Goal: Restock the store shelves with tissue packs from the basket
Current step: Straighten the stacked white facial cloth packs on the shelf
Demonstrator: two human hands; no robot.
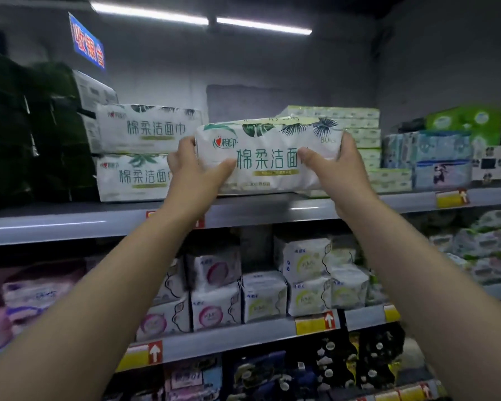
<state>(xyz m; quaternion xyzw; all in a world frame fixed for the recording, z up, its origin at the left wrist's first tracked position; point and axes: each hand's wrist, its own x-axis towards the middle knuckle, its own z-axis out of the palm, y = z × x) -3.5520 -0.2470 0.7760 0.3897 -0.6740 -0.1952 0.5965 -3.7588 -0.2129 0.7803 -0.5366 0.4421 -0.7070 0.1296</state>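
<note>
A white tissue pack (268, 153) with green leaf print and green lettering is held at the front of the top shelf (70, 224). My left hand (197, 175) grips its left end and my right hand (334, 172) grips its right end, thumbs across the front. The pack's lower edge sits at about the level of the shelf board; whether it rests on the board I cannot tell. Two matching packs (145, 151) are stacked one on the other just to its left. The basket is out of view.
Dark green packs (26, 134) fill the top shelf's far left. Pale green tissue bundles (359, 134) stand behind the held pack, with blue and panda-print packs (440, 160) further right. Lower shelves hold small white packets (261, 287). A blue sign (86, 41) hangs above.
</note>
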